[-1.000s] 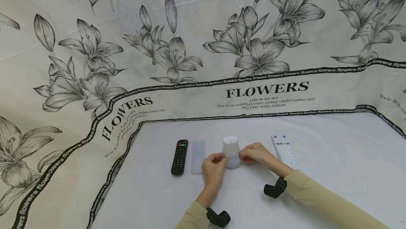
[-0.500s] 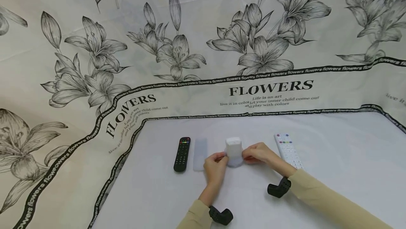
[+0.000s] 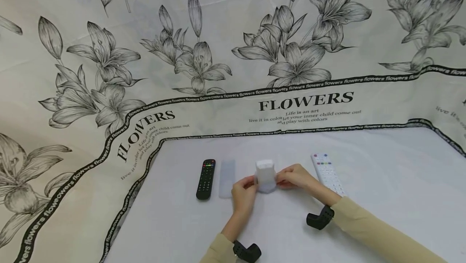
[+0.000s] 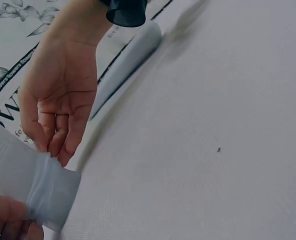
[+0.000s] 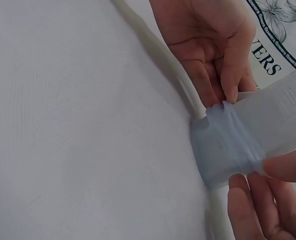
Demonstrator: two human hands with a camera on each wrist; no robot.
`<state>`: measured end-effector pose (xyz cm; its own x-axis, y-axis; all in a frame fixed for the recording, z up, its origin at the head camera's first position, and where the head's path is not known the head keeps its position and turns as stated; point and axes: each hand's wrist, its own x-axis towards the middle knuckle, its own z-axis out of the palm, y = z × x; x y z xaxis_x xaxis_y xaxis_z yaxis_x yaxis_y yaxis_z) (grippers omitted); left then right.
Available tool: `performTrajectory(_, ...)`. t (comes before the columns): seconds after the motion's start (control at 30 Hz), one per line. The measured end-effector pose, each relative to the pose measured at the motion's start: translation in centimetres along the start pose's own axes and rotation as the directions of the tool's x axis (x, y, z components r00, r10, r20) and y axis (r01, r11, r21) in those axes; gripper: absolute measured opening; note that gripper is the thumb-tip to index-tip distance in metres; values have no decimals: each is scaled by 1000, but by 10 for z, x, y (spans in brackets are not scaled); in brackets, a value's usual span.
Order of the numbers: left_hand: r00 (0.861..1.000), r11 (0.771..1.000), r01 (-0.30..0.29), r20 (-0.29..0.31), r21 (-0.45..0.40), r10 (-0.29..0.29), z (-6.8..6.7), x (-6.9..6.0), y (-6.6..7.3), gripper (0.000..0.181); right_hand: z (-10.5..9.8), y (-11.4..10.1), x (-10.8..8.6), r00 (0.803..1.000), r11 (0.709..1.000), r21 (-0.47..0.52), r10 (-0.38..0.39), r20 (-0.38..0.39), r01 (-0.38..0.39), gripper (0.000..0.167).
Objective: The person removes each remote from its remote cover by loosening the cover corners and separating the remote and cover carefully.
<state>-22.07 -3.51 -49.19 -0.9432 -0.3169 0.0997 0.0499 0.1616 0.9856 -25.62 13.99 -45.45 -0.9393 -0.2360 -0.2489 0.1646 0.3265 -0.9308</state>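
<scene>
A smooth white oblong slab [image 3: 265, 171] points up and away at the middle of the table; its kind is not clear. A translucent bluish sleeve [image 3: 267, 186] wraps its near end, bunched in folds around it. My left hand [image 3: 244, 195] pinches the left edge of the folds. On the opposite side, my right hand [image 3: 295, 176] pinches the folded edge between thumb and fingers. In the left wrist view the gathered sleeve [image 4: 59, 192] lies between both hands. The right wrist view shows the slab [image 5: 278, 112] coming out of the sleeve's folds.
A black remote control [image 3: 206, 179] lies at the left, and a flat translucent bluish sleeve [image 3: 227, 179] lies next to it. Beyond my right forearm a white remote control [image 3: 327, 174] lies on the white table [image 3: 174, 230]. Flower-printed cloth [image 3: 204, 24] hangs behind.
The white slab's top has sunk slightly, and more of the bluish sleeve shows around its sides. Both hands keep their pinch and have hardly moved.
</scene>
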Motion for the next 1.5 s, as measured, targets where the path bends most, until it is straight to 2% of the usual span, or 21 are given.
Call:
performTrajectory(0.13,999,999,-42,22,21,42,-2,-2,-1,21,1,-4,-4,1000,999,-30,-24,8,24,30)
performTrajectory(0.3,993,990,-116,18,85,115,-4,-2,-4,17,1,-4,-5,996,989,-126,-78,34,81,28)
performTrajectory(0.4,990,984,-141,22,107,140,-6,-2,-4,16,1,-4,-5,996,984,-156,-81,32,85,26)
performTrajectory(0.6,986,983,-158,68,91,153,-10,-4,-4,16,3,0,-6,999,995,-94,-31,12,32,30)
performTrajectory(0.7,981,976,-184,84,120,174,-11,-4,-3,14,4,2,-5,1000,999,-35,-6,15,6,29)
performTrajectory(0.83,976,962,-213,82,172,202,-9,-3,-2,11,4,2,-4,1000,1000,-5,21,6,-21,26)
performTrajectory(1.17,979,944,-203,69,261,191,-5,-2,3,10,4,-1,-3,998,998,-11,67,8,-67,20)
performTrajectory(1.43,975,918,-215,125,333,183,-6,3,10,12,4,-1,-4,995,995,29,100,26,-101,18)
performTrajectory(1.5,977,919,-207,128,337,173,-7,4,11,12,4,-1,-4,995,995,26,93,27,-94,17)
